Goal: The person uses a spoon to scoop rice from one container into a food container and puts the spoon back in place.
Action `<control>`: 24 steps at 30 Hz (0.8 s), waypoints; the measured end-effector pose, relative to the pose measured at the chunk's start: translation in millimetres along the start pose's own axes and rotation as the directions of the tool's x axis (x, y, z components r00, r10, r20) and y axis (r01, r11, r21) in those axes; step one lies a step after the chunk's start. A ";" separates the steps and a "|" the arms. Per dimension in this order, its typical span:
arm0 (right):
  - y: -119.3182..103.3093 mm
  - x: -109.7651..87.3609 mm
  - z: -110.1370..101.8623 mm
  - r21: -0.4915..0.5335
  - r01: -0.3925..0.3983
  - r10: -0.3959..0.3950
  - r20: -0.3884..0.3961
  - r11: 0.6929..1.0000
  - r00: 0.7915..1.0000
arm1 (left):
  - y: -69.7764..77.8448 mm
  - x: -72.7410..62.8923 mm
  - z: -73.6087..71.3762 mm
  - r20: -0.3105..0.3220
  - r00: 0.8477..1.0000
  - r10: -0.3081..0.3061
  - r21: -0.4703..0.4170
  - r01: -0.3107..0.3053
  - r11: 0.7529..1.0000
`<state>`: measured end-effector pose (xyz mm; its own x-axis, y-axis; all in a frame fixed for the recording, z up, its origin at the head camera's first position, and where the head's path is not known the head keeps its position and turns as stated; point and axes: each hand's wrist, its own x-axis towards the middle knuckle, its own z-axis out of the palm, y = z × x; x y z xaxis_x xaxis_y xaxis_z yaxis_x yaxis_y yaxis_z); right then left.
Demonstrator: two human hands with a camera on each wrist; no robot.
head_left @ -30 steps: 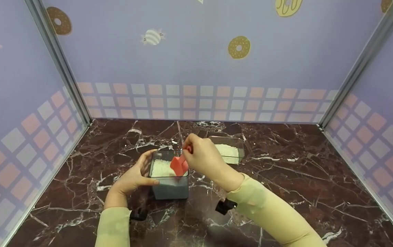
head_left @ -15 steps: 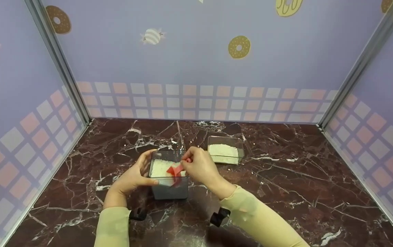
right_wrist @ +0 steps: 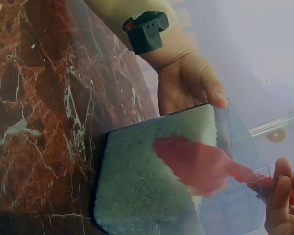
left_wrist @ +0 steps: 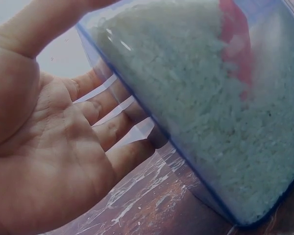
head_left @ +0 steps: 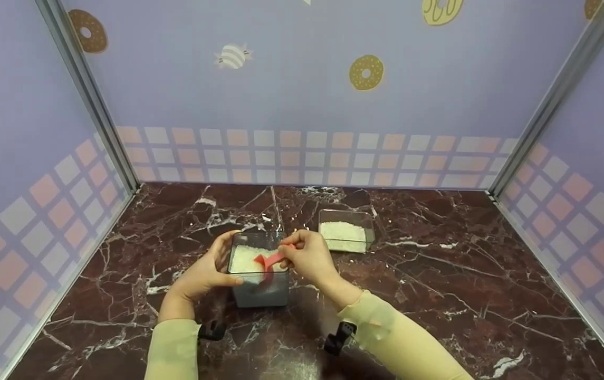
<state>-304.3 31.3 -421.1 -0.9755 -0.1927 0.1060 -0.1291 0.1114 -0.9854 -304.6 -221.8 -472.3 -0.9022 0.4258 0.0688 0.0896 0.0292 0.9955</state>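
Note:
A clear square-sided plastic container (head_left: pixel 261 292) holds white rice (head_left: pixel 246 258) and stands in front of the person. The left hand (head_left: pixel 208 272) grips it from the left, thumb on the near wall and fingers round the far left side. A red scoop (head_left: pixel 269 260) dips into the rice, its bowl partly buried against the near wall. Its handle is pinched by the right hand (head_left: pixel 309 258) over the container's right rim. Through the clear wall, the right wrist view shows the scoop's bowl (right_wrist: pixel 193 164) among the grains.
A second, shallower clear container (head_left: pixel 345 236) with rice stands behind and right of the right hand. White grains lie scattered on the dark red marbled tabletop (head_left: pixel 439 274). Patterned panels (head_left: pixel 302 105) enclose the back and both sides.
The right hand has come lower and nearer, turning the scoop and pushing its bowl down into the rice by the near wall. The left hand stays in place on the container.

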 end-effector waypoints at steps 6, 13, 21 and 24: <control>1.1 -0.5 -0.1 0.049 -0.023 0.024 -0.017 0.999 1.000 | 1.2 -1.7 -1.4 0.000 1.000 -0.031 0.035 0.031 0.999; 1.6 -1.6 -0.6 0.079 -0.024 0.026 -0.028 0.997 0.999 | 1.6 -2.6 -2.1 -0.005 0.999 -0.038 0.060 0.039 0.997; 3.1 0.3 -2.2 0.111 -0.052 0.056 -0.038 0.992 0.998 | 1.4 -1.3 -1.0 0.000 1.000 -0.020 0.034 0.020 0.999; 4.1 1.2 -2.7 0.141 -0.057 0.063 -0.040 0.988 0.997 | 1.7 -1.5 -0.7 0.005 1.000 -0.023 0.020 0.023 1.000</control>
<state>-306.5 34.1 -424.7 -0.9880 -0.1465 0.0488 -0.0469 -0.0167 -0.9988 -303.4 -223.1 -470.6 -0.9021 0.4291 0.0455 0.0774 0.0572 0.9954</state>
